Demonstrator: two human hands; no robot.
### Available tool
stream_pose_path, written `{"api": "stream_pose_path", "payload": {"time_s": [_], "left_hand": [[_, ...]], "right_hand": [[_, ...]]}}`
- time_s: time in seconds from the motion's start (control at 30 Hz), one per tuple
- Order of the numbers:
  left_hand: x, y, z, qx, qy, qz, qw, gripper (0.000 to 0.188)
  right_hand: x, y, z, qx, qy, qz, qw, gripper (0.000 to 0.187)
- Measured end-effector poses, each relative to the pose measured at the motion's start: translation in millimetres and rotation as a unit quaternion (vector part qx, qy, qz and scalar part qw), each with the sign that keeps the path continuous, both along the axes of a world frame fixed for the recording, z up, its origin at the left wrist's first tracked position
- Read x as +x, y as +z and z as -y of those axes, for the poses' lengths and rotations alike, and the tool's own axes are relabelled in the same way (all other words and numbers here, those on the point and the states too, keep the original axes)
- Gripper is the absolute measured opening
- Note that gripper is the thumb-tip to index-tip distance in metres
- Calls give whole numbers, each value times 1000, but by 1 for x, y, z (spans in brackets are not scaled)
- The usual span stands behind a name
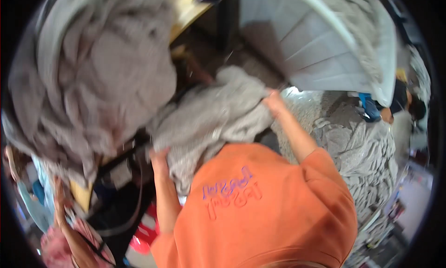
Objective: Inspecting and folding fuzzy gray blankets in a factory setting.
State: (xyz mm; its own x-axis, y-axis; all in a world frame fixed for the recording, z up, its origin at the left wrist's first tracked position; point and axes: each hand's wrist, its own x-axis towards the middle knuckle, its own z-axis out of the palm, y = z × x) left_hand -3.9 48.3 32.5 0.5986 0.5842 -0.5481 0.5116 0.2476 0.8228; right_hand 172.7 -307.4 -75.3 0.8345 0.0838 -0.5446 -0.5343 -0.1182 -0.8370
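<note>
Grey towel [216, 112] at ctr of frame, bunched, held up betw. both hands: L hand [160, 157] gripping its lower-L edge, R hand [275, 104] its upper-R corner. Big cloth pile [123, 64] upper L, pale bin [274, 40] upper R, crumpled heap [357, 159] mid-R.

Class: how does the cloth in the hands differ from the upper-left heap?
The held cloth looks smaller; the heap is larger. The held cloth is greyer, the heap browner. The held cloth stretches between the left hand and right hand; the heap lies piled. Both look crumpled.
</note>
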Motion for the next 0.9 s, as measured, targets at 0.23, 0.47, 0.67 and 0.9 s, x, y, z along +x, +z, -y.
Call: {"api": "stream_pose_path", "payload": {"time_s": [0.23, 0.47, 0.67, 0.9], "left_hand": [[47, 13, 63, -252, -177, -52, 950, 62], [110, -106, 31, -77, -284, 4, 956, 33], [265, 236, 189, -70, -344, 360, 865, 42], [332, 376, 275, 99, -275, 592, 751, 72]], "right_hand": [[-51, 66, -112, 190, 414, 349, 819, 17], [-65, 113, -96, -41, 474, 492, 730, 27], [-77, 155, -21, -167, -16, 578, 799, 42], [-85, 132, -13, -104, 201, 419, 879, 31]]}}
